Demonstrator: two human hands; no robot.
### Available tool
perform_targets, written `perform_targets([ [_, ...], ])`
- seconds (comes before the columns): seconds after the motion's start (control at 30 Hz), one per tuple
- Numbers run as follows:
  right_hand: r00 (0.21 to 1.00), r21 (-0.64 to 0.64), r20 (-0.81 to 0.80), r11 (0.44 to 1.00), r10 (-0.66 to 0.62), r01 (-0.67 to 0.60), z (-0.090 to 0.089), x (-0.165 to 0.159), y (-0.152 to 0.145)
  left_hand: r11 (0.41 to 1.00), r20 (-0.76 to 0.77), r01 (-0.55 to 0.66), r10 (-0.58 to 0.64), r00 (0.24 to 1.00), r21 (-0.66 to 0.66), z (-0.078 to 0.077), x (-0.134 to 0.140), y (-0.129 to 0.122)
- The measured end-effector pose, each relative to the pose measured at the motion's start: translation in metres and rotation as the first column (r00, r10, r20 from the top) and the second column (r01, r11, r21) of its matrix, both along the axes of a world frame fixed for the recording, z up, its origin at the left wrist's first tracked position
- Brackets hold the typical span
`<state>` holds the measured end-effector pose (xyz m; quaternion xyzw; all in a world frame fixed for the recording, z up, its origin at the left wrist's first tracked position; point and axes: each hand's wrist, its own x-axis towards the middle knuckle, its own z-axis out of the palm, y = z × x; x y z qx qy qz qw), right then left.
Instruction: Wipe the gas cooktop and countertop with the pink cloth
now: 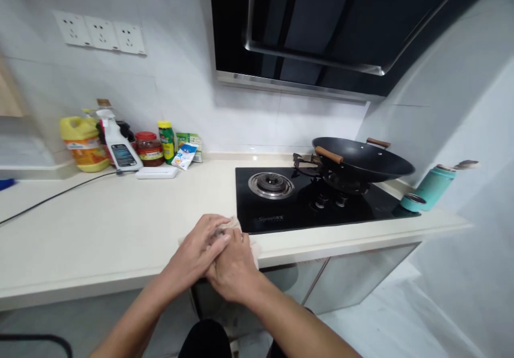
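Both of my hands meet at the counter's front edge, just left of the stove's front left corner. A pale, crumpled cloth (255,250) shows between and beneath them, with a dark patch near the fingers. My left hand (196,248) closes on the cloth from the left. From the right, my right hand (235,264) grips it too, its fingers curled over the folds. Parts of the fingers and most of the cloth are hidden by the hands. The black gas stove (277,213) lies right beside them, to the upper right.
A black wok (365,160) with wooden handles sits on the right burner. Bottles, jars and packets stand along the wall, among them a white spray bottle (120,146). A black cable (60,193) crosses the white counter (120,229). A teal container (437,187) stands far right. The range hood (297,37) overhangs the stove.
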<state>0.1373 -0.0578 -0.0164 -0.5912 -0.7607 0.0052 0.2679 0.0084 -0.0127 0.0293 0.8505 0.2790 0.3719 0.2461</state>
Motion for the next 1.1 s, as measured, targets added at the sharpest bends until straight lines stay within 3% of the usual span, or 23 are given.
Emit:
perform_targets([
  [0.07,0.968,-0.045,-0.204,0.986,0.147,-0.159,0.001,0.003,0.012,0.993,0.015,-0.115,0.115,0.993,0.003,-0.017,-0.013,-0.006],
  [0.17,0.757,-0.109,-0.63,0.945,0.174,-0.308,0.001,0.033,0.034,0.98,-0.038,-0.196,0.197,0.98,0.03,-0.032,-0.022,-0.015],
  [0.23,0.593,-0.053,-0.801,0.978,0.08,-0.203,0.005,0.065,0.049,0.974,-0.149,-0.212,0.221,0.964,0.075,-0.038,-0.021,-0.021],
  [0.3,0.536,0.119,-0.839,0.993,0.091,0.019,0.014,0.099,0.062,0.96,-0.299,-0.248,0.278,0.913,0.133,-0.044,-0.012,-0.025],
  [0.37,0.578,0.254,-0.811,0.944,0.089,0.212,0.026,0.129,0.074,0.937,-0.432,-0.304,0.348,0.832,0.169,-0.051,0.001,-0.027],
  [0.43,0.634,0.324,-0.771,0.892,0.056,0.315,0.038,0.152,0.087,0.919,-0.509,-0.349,0.392,0.766,0.182,-0.056,0.013,-0.025],
  [0.57,0.688,0.34,-0.726,0.874,0.009,0.348,0.049,0.173,0.118,0.927,-0.558,-0.327,0.372,0.742,0.183,-0.053,0.023,-0.014],
  [0.7,0.736,0.364,-0.676,0.863,-0.014,0.351,0.047,0.173,0.147,0.969,-0.637,-0.233,0.23,0.736,0.08,-0.037,0.013,0.009],
  [0.87,0.848,0.457,-0.525,0.866,0.078,0.204,0.041,0.153,0.165,0.973,-0.692,-0.229,0.193,0.696,0.04,-0.025,0.014,0.062],
  [1.1,0.95,0.509,-0.201,0.854,0.239,-0.107,0.019,0.114,0.15,0.959,-0.709,-0.278,0.233,0.666,0.053,-0.028,0.055,0.157],
])
